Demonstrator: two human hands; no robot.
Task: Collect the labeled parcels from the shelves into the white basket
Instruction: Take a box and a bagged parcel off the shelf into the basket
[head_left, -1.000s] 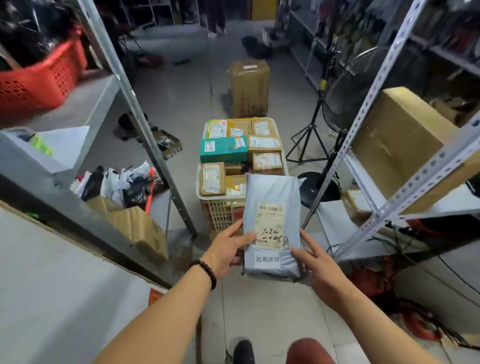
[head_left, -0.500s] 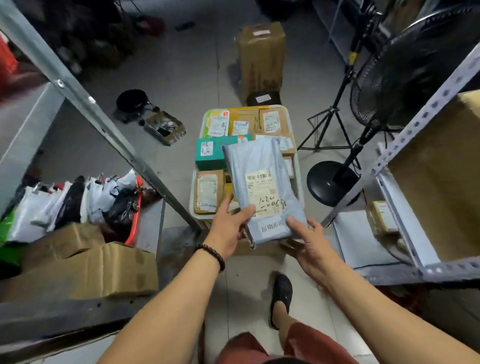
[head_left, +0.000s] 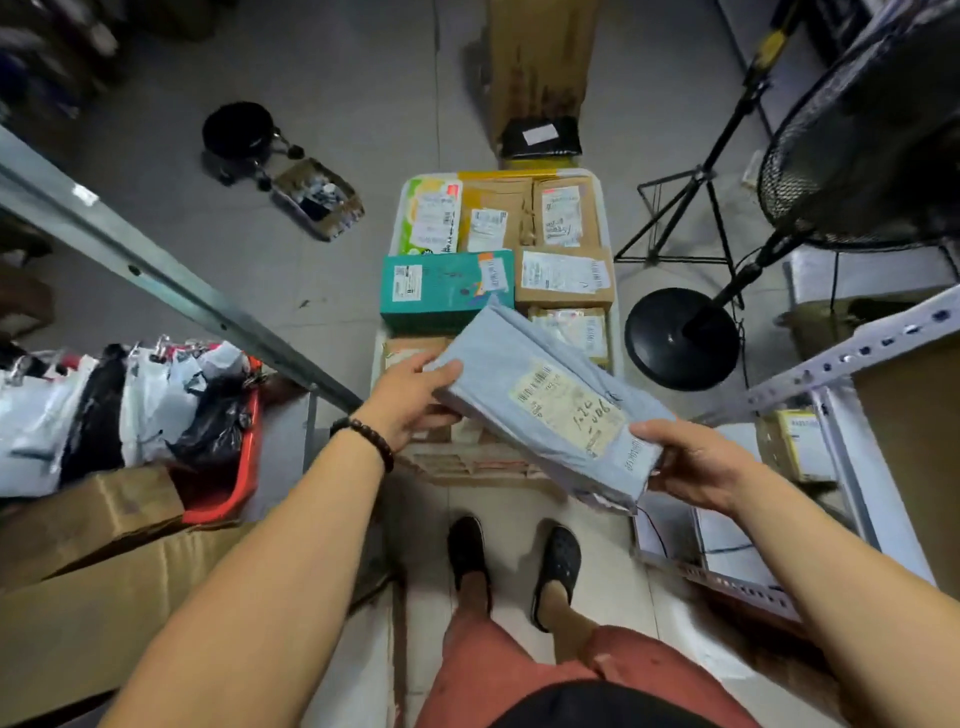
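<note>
The left hand (head_left: 410, 400) and right hand (head_left: 691, 462) each grip the grey parcel (head_left: 545, 395) above the nearly full white basket (head_left: 604, 208); deposit pending.

Parcel (head_left: 545, 400) hangs over basket (head_left: 470, 462), between left shelf (head_left: 171, 291) and right shelf (head_left: 852, 353).

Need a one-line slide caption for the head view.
Left hand and right hand hold a grey parcel over the white basket full of labeled boxes.

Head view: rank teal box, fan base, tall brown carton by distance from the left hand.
1. teal box, in the white basket, just ahead of the left hand.
2. fan base, right of the basket.
3. tall brown carton, beyond the basket's far end.
</note>
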